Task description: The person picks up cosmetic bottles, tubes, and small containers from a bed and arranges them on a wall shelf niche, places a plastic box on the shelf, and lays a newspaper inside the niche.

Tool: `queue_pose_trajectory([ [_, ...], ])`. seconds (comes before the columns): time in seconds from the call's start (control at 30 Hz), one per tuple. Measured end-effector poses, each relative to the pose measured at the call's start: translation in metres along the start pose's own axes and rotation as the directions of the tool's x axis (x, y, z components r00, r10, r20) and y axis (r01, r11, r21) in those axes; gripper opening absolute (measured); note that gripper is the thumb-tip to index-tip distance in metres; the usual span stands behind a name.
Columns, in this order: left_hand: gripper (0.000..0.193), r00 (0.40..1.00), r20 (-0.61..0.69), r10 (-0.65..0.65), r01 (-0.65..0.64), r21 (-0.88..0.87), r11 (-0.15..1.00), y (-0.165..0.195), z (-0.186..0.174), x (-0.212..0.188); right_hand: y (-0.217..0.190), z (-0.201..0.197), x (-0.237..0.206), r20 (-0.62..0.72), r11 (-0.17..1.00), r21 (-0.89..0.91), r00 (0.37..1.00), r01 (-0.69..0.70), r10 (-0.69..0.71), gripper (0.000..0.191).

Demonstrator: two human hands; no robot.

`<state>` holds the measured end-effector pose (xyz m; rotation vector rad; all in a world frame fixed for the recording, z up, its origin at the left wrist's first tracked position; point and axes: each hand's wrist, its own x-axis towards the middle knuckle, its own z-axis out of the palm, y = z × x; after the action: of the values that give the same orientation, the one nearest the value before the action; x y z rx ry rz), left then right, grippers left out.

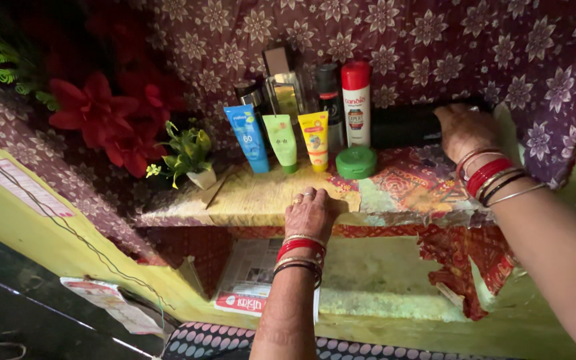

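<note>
My left hand (pixel 310 212) lies flat, palm down, on the front edge of a shelf (pixel 248 200) covered with yellow and red patterned paper. It wears rings and red and gold bangles and holds nothing. My right hand (pixel 465 130) reaches to the back right of the shelf, its fingers curled over a dark object (pixel 401 127) lying there; whether it grips it is unclear. Between the hands stand a blue tube (pixel 249 138), a green tube (pixel 281 142), a yellow tube (pixel 315 140), a round green jar (pixel 357 162) and a white spray can with a red cap (pixel 356 103).
A glass bottle (pixel 283 90) and a black can (pixel 329 100) stand behind the tubes. A small potted plant (pixel 191 157) and red artificial flowers (pixel 111 120) fill the left side. A newspaper (pixel 251 280) lies on the lower shelf. Flowered maroon cloth (pixel 435 47) hangs behind.
</note>
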<state>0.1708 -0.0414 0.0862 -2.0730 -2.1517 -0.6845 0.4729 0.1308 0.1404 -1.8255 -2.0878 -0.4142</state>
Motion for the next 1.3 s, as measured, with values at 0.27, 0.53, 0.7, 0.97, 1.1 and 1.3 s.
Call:
queue_pose_trajectory([
  [0.27, 0.027, 0.997, 0.025, -0.072, 0.072, 0.001, 0.997, 0.008, -0.007, 0.008, -0.007, 0.032, -0.007, -0.181, 0.987, 0.122, 0.98, 0.102, -0.079, 0.06],
  [0.53, 0.032, 0.998, 0.015, -0.067, 0.067, 0.009, 0.998, 0.009, -0.008, 0.009, -0.016, 0.051, -0.009, -0.268, 0.988, 0.074, 0.957, 0.132, -0.108, 0.08],
  [0.7, 0.028, 0.997, 0.007, -0.077, 0.077, 0.022, 0.997, 0.008, -0.002, 0.009, -0.012, 0.066, 0.003, -0.221, 0.987, 0.099, 0.97, 0.129, -0.104, 0.087],
  [0.97, 0.031, 0.998, -0.006, -0.06, 0.06, 0.037, 0.998, 0.008, -0.001, 0.008, -0.01, 0.069, 0.001, -0.242, 0.975, 0.16, 0.964, 0.151, -0.109, 0.089],
  [1.1, 0.03, 0.997, 0.012, -0.073, 0.073, 0.021, 0.997, 0.01, -0.003, 0.008, -0.015, 0.054, -0.009, -0.287, 0.984, 0.12, 0.954, 0.128, -0.089, 0.083],
  [1.3, 0.028, 0.997, -0.058, -0.046, 0.048, 0.019, 0.999, 0.01, 0.0, 0.007, -0.021, 0.034, -0.021, -0.243, 0.981, 0.163, 0.968, 0.1, -0.059, 0.074],
])
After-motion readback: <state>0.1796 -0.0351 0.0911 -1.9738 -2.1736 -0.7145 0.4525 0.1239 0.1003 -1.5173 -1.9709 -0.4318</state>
